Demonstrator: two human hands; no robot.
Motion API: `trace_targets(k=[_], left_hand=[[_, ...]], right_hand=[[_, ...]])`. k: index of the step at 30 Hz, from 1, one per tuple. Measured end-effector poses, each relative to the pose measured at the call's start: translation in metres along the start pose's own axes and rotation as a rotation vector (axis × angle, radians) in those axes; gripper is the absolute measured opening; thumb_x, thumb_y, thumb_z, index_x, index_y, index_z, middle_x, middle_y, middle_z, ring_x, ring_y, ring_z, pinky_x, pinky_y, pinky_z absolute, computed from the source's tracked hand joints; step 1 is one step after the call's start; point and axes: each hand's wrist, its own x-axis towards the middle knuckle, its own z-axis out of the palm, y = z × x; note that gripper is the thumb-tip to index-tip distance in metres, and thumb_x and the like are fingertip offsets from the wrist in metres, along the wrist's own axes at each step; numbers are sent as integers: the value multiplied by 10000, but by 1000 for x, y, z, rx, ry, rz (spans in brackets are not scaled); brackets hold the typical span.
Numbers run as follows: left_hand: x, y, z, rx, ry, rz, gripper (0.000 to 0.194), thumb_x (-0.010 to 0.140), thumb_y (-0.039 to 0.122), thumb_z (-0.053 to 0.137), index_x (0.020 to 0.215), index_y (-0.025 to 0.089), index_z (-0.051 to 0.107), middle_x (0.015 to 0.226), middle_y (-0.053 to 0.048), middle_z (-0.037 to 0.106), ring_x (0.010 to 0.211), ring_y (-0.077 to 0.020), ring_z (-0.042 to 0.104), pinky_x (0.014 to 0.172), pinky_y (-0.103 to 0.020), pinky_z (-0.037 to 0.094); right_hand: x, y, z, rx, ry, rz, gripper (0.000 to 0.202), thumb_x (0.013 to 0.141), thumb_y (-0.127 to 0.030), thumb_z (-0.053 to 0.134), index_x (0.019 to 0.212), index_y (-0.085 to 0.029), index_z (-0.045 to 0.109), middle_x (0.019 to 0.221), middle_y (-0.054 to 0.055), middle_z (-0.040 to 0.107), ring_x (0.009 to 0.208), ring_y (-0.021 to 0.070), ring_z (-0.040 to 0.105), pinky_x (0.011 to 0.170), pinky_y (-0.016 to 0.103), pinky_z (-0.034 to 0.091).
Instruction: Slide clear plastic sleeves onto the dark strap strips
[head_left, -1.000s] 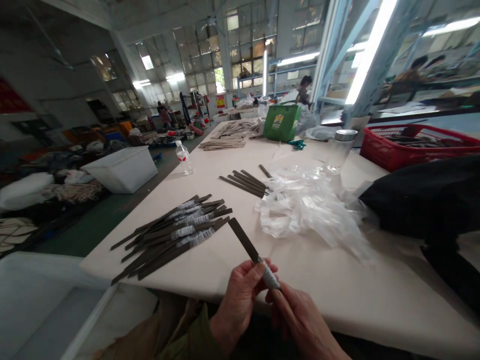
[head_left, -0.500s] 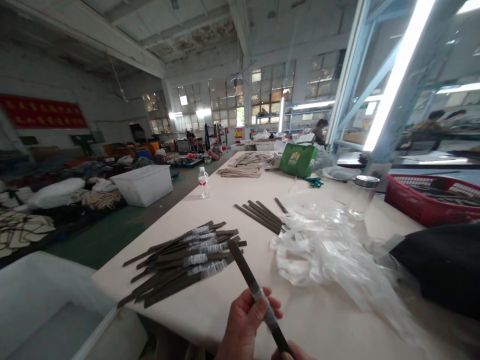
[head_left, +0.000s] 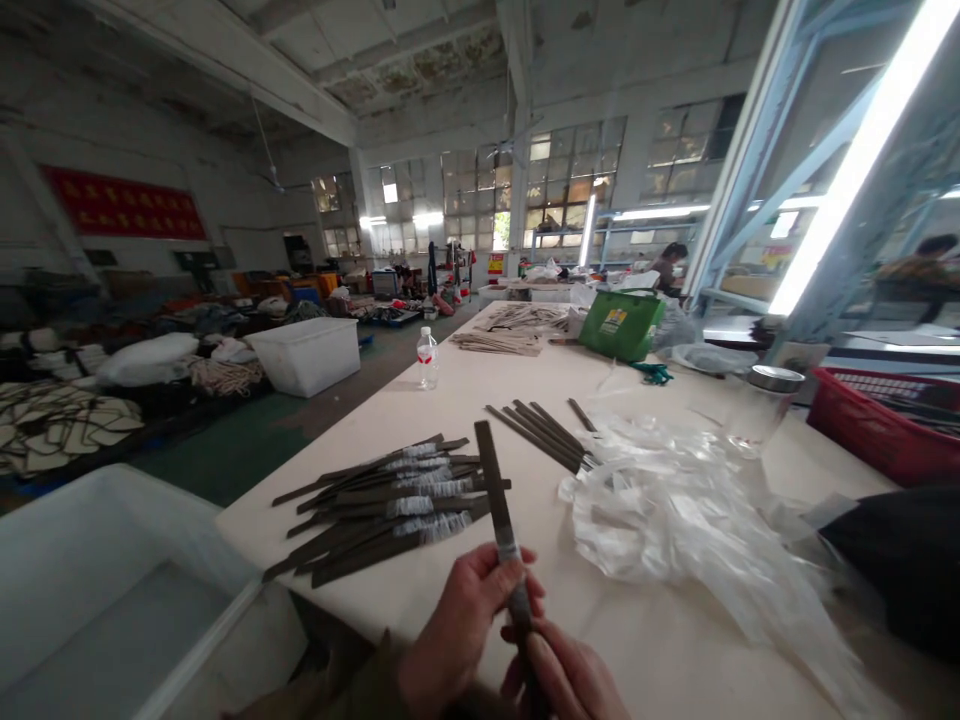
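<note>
My left hand [head_left: 461, 615] is closed around a dark flat strip [head_left: 493, 475], thumb on top, near a band of clear plastic wrap at its middle. Close below, my right hand [head_left: 570, 670] pinches the lower part of the same strip. The strip points up and away from me, above the table. Left of it lies a pile of similar dark strips [head_left: 352, 555], with crinkled clear wrap around their middles. Farther off, several dark strips [head_left: 544, 435] lie fanned out, their near ends by a heap of clear plastic film [head_left: 667, 510].
A white bin [head_left: 127, 620] stands off the table's left edge. On the pale table [head_left: 360, 430] are a plastic bottle [head_left: 427, 362], a lidded clear jar [head_left: 761, 415], a green bag [head_left: 621, 325] and pale strips [head_left: 495, 343]. A red basket [head_left: 862, 425] and black cloth [head_left: 900, 560] are right.
The view has turned slightly left. My right hand has moved up the strip, closer to my left hand, and shows more fully. The strip stands more upright.
</note>
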Motion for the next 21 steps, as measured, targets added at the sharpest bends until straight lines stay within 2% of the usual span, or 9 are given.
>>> trace_targets(k=[2,5,7,8,11,15,18,21], left_hand=[[13,46,-17,309,-14,96,397,819,460,651,1015,116,657,760,-60,644,630,-122,575,633,-254,423],[45,115,-55,804,71,223,372,841,475,561,952,134,660,797,-63,659,630,-141,553,599,-259,409],[72,146,-85,1285,137,224,363,880,469,462,833,153,636,799,-44,671,659,-146,568,637,-253,409],[85,155,-100,1390,175,196,326,876,433,471,823,155,633,766,-40,663,656,-155,564,631,-257,389],[117,158,-145,1592,257,102,227,836,325,518,755,143,628,707,-58,639,676,-184,549,629,-271,337],[136,138,-191,1745,279,-19,246,853,312,493,823,133,659,873,-120,681,801,-221,581,678,-280,340],[139,128,-209,1793,277,-94,363,881,418,450,876,135,677,947,-149,691,868,-245,604,715,-289,361],[137,125,-212,1808,263,-155,532,842,601,440,909,133,683,977,-181,691,908,-287,615,729,-314,377]], right_hand=[[6,-11,-2,11,-20,7,756,862,-786,308,1154,-136,563,913,108,668,761,187,636,691,289,494],[18,-18,-4,112,35,61,763,822,-770,441,1248,-143,521,1117,137,623,908,212,630,707,304,513],[28,-19,-3,256,33,126,841,758,-778,535,1289,-127,481,1182,167,593,970,243,623,692,315,520],[32,-20,-2,348,15,159,862,740,-763,578,1306,-125,459,1225,179,571,1010,256,616,707,323,526],[47,-18,7,641,-60,250,821,743,-648,683,1329,-139,415,1346,189,492,1123,285,580,789,361,534],[72,-11,21,900,-87,312,638,801,-493,708,1244,-125,434,1369,194,463,1148,283,561,840,388,524],[94,-8,29,1012,-75,370,473,853,-415,664,1153,-115,456,1292,188,509,1082,250,583,846,375,513],[114,-10,36,1034,-70,393,364,934,-417,548,1133,-116,494,1232,148,546,1046,212,589,856,339,494]])
